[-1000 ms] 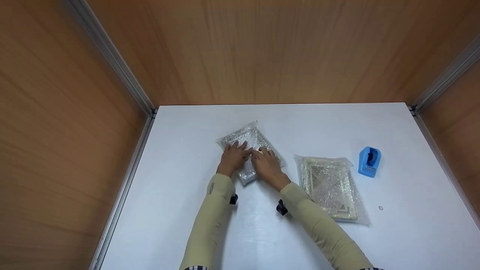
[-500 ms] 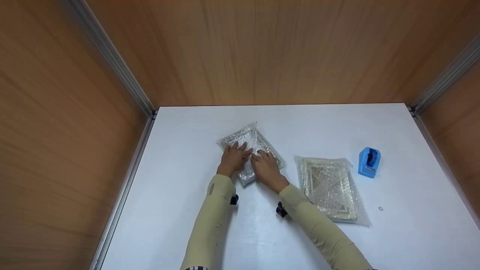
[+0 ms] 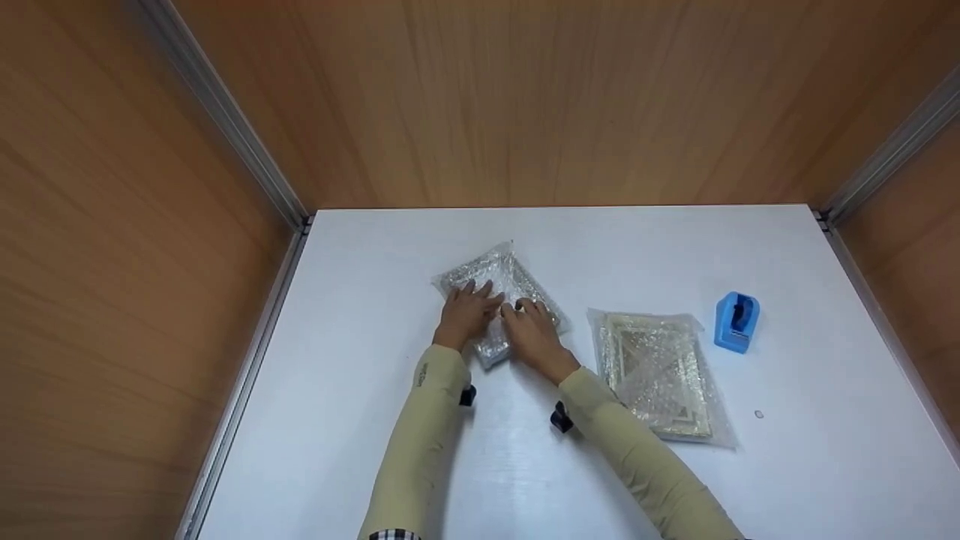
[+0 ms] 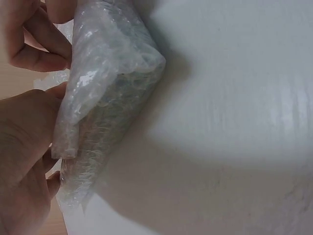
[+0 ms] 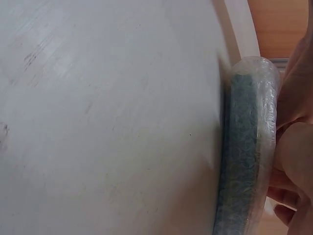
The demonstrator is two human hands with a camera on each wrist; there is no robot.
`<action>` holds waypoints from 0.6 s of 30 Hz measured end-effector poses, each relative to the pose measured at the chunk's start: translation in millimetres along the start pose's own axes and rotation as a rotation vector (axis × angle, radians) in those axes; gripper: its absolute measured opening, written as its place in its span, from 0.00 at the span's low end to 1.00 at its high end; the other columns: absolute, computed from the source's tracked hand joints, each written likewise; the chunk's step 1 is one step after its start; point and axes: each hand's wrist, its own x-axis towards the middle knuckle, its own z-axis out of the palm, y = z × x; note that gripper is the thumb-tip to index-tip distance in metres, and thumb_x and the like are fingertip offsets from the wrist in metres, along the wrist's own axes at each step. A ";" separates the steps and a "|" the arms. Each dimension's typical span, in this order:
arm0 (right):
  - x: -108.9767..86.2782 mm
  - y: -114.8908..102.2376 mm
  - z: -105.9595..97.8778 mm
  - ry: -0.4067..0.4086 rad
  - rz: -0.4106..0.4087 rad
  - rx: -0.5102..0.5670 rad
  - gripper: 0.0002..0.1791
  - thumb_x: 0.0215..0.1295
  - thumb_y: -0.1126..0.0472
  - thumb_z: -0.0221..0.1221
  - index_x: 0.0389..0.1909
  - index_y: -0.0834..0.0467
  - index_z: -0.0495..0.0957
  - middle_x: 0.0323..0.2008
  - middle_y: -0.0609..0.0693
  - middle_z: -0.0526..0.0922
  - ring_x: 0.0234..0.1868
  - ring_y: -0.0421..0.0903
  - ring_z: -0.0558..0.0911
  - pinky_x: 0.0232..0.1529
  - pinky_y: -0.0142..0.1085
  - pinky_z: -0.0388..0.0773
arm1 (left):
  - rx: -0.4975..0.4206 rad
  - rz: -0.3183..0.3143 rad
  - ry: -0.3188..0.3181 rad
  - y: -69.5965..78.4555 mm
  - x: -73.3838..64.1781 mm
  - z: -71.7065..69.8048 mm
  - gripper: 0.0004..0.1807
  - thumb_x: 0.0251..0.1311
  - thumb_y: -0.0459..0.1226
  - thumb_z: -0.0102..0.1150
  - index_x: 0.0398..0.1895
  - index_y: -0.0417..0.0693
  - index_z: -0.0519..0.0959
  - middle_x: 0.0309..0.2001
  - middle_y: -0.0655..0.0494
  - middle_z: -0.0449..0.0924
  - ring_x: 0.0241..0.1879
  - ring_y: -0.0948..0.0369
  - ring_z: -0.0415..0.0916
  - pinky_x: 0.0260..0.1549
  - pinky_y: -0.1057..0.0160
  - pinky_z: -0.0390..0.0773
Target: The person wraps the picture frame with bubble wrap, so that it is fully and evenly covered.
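Observation:
A flat package in clear bubble wrap (image 3: 497,264) lies at an angle on the white table, under both hands. My left hand (image 3: 463,315) rests on its left part, fingers spread over the top. From the right, my right hand (image 3: 536,336) bends its fingers down and pinches the wrap near the package's middle. In the left wrist view, the folded wrap (image 4: 115,58) rises beside the hands, and a clear strip (image 4: 51,80) shows between them. A greenish edge shows through the wrap (image 5: 242,147) in the right wrist view. The right fingertips are partly hidden.
A second bubble-wrapped package, with a pale frame (image 3: 660,375) inside, lies right of the right forearm. Farther right stands a blue tape dispenser (image 3: 736,322). A small clear ring-like bit (image 3: 759,414) lies nearer. Wooden panels (image 3: 510,105) enclose the table (image 3: 360,262).
The right fingertips have drawn slightly back from the left hand and bent more at the wrap. The left hand and both packages stay in place.

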 end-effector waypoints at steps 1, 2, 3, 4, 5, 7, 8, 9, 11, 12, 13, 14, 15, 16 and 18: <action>0.3 0.0 -1.0 -0.012 0.014 0.025 0.14 0.60 0.68 0.57 0.47 0.62 0.74 0.29 0.55 0.85 0.49 0.55 0.75 0.48 0.48 0.69 | 0.002 0.000 -0.002 -0.3 -0.2 -0.5 0.22 0.71 0.45 0.46 0.67 0.67 0.67 0.73 0.58 0.57 0.73 0.49 0.50 0.70 0.43 0.51; 0.4 0.1 -1.9 -0.022 0.031 0.052 0.13 0.59 0.69 0.58 0.46 0.61 0.74 0.29 0.55 0.85 0.49 0.55 0.74 0.48 0.48 0.68 | 0.003 0.000 -0.004 -0.6 -0.3 -0.9 0.22 0.71 0.44 0.46 0.67 0.66 0.67 0.73 0.57 0.57 0.73 0.48 0.50 0.70 0.43 0.51; 0.5 0.5 -2.4 -0.035 0.054 0.080 0.13 0.58 0.69 0.58 0.46 0.60 0.74 0.30 0.54 0.85 0.49 0.55 0.74 0.49 0.48 0.67 | 0.002 -0.003 -0.012 -0.8 -0.4 -1.4 0.22 0.71 0.44 0.46 0.68 0.66 0.67 0.73 0.58 0.56 0.74 0.49 0.50 0.70 0.43 0.51; -0.1 1.2 -2.9 -0.050 0.080 0.112 0.13 0.58 0.69 0.58 0.45 0.59 0.74 0.30 0.54 0.86 0.50 0.54 0.74 0.49 0.47 0.67 | 0.003 -0.003 -0.019 -0.6 -0.2 -1.6 0.22 0.71 0.44 0.46 0.68 0.67 0.67 0.74 0.58 0.56 0.74 0.48 0.50 0.70 0.43 0.51; -0.9 2.0 -3.1 -0.066 0.107 0.139 0.14 0.58 0.70 0.58 0.46 0.58 0.75 0.32 0.53 0.86 0.51 0.53 0.73 0.50 0.47 0.66 | 0.005 -0.004 -0.024 -0.6 0.3 -1.7 0.22 0.72 0.44 0.46 0.68 0.66 0.67 0.74 0.58 0.56 0.74 0.49 0.50 0.70 0.44 0.51; -2.2 3.7 -3.3 -0.090 0.156 0.187 0.15 0.59 0.71 0.57 0.47 0.57 0.75 0.34 0.53 0.86 0.53 0.53 0.73 0.52 0.48 0.66 | 0.002 -0.011 -0.038 -0.4 1.0 -2.6 0.23 0.71 0.43 0.46 0.68 0.67 0.66 0.74 0.58 0.56 0.74 0.49 0.49 0.70 0.44 0.51; -2.7 4.5 -3.3 -0.099 0.175 0.206 0.15 0.60 0.71 0.56 0.48 0.56 0.75 0.36 0.52 0.86 0.54 0.53 0.73 0.53 0.48 0.66 | -0.001 -0.017 -0.041 -0.4 1.5 -3.1 0.23 0.71 0.43 0.46 0.68 0.67 0.66 0.74 0.58 0.56 0.74 0.49 0.49 0.71 0.45 0.51; -3.1 5.3 -2.9 -0.105 0.189 0.223 0.16 0.60 0.71 0.55 0.48 0.55 0.75 0.38 0.53 0.86 0.56 0.53 0.72 0.54 0.48 0.66 | -0.006 -0.022 -0.044 -0.4 1.7 -3.9 0.23 0.71 0.43 0.46 0.68 0.67 0.66 0.74 0.59 0.56 0.74 0.49 0.49 0.71 0.45 0.51; -3.6 6.5 -2.7 -0.116 0.208 0.250 0.16 0.63 0.71 0.53 0.50 0.55 0.75 0.41 0.53 0.86 0.57 0.54 0.72 0.57 0.49 0.65 | -0.011 -0.024 -0.046 -0.5 2.5 -4.7 0.23 0.71 0.43 0.47 0.68 0.67 0.67 0.74 0.59 0.56 0.74 0.49 0.49 0.71 0.44 0.51; -3.8 7.1 -2.3 -0.115 0.213 0.264 0.16 0.64 0.71 0.52 0.51 0.55 0.75 0.42 0.53 0.85 0.58 0.54 0.72 0.58 0.50 0.65 | -0.017 -0.024 -0.048 -0.6 2.8 -4.8 0.23 0.71 0.43 0.48 0.68 0.67 0.67 0.74 0.59 0.56 0.74 0.49 0.49 0.71 0.44 0.50; -4.0 7.6 -2.1 -0.117 0.216 0.277 0.17 0.65 0.71 0.51 0.51 0.55 0.75 0.44 0.53 0.85 0.58 0.54 0.72 0.58 0.50 0.65 | -0.016 -0.022 -0.047 -0.7 3.1 -4.8 0.23 0.70 0.43 0.48 0.68 0.66 0.67 0.74 0.59 0.56 0.74 0.49 0.49 0.70 0.44 0.50; -4.2 8.1 -1.8 -0.117 0.221 0.293 0.17 0.65 0.71 0.50 0.52 0.55 0.75 0.45 0.54 0.84 0.59 0.55 0.72 0.59 0.51 0.65 | -0.015 -0.019 -0.045 -0.8 3.6 -4.4 0.23 0.70 0.43 0.48 0.67 0.66 0.67 0.74 0.58 0.56 0.74 0.49 0.50 0.70 0.43 0.51; -4.4 8.6 -1.5 -0.118 0.228 0.308 0.17 0.66 0.71 0.50 0.53 0.55 0.75 0.47 0.54 0.84 0.59 0.55 0.71 0.60 0.51 0.65 | -0.016 -0.017 -0.045 -0.8 3.9 -4.3 0.23 0.70 0.43 0.48 0.67 0.66 0.68 0.74 0.58 0.56 0.74 0.49 0.50 0.70 0.43 0.51; -4.6 9.1 -1.3 -0.120 0.235 0.324 0.18 0.66 0.71 0.49 0.53 0.55 0.75 0.48 0.55 0.83 0.59 0.56 0.71 0.60 0.52 0.64 | -0.021 -0.017 -0.044 -0.6 4.1 -4.1 0.23 0.70 0.43 0.48 0.67 0.65 0.68 0.74 0.58 0.56 0.74 0.49 0.50 0.70 0.43 0.51; -5.2 10.1 -0.6 -0.118 0.254 0.357 0.18 0.66 0.71 0.49 0.54 0.55 0.75 0.50 0.56 0.81 0.60 0.56 0.71 0.61 0.53 0.64 | -0.034 -0.018 -0.043 0.1 4.3 -4.3 0.22 0.70 0.42 0.49 0.67 0.64 0.68 0.74 0.58 0.56 0.74 0.48 0.49 0.70 0.42 0.50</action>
